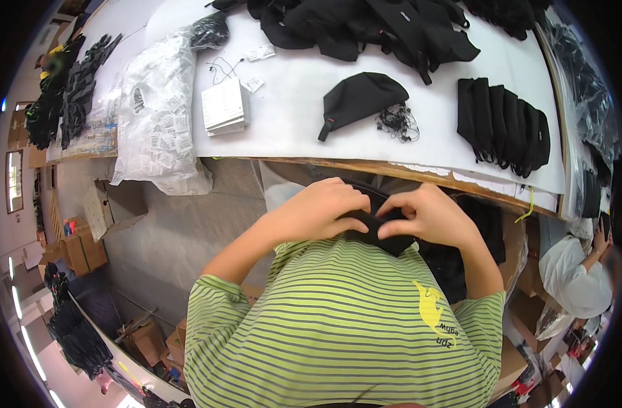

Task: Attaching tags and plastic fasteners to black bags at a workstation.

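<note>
Close to my chest, in front of the table edge, I hold a black fabric pouch [384,234]. My left hand [322,208] is closed on its left side, thumb and fingers pinching the cloth. On the other side my right hand [430,213] is closed too, fingers bent over the upper edge and thumb against the front. Part of the pouch is hidden behind both hands. Beyond them on the white table [283,129] lies another black pouch [360,97], curved like a half-moon, with a small tangle of black cords [397,123] beside it.
A stack of white tags [224,107] lies left of the pouch, near a clear plastic bag of tags [158,112] hanging over the edge. Several folded black pouches [504,126] stand in a row at right. Black bags [351,27] are heaped at the back. A person [576,272] is at far right.
</note>
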`<action>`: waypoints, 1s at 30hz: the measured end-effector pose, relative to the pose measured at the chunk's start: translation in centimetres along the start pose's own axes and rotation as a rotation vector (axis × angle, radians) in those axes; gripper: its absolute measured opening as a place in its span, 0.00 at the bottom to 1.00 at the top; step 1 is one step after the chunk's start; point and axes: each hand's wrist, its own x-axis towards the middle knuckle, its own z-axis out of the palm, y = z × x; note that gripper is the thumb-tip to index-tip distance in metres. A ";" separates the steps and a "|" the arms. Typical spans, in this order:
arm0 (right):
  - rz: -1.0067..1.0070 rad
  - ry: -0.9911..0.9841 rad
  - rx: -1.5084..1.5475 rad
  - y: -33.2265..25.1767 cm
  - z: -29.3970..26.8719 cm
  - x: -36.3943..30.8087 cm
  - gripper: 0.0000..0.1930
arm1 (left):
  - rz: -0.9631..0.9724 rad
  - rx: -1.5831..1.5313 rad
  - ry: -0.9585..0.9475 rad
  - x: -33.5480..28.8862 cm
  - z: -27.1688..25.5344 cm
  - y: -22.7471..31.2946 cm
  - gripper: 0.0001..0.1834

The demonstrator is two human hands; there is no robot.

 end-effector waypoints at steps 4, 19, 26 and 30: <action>0.017 0.076 -0.086 0.5 0.8 -0.6 0.17 | -0.180 -0.304 0.338 2.6 -2.1 -8.7 0.08; -0.053 0.481 -0.111 1.9 1.2 -2.5 0.12 | -0.921 0.829 0.262 2.0 -11.1 -27.0 0.19; -0.192 0.649 -0.311 1.0 0.7 -1.5 0.10 | -0.719 0.600 0.513 2.2 -12.2 -23.7 0.18; -0.175 0.694 -0.410 1.5 0.4 0.0 0.08 | -0.143 -0.088 0.870 5.2 -10.2 -10.1 0.11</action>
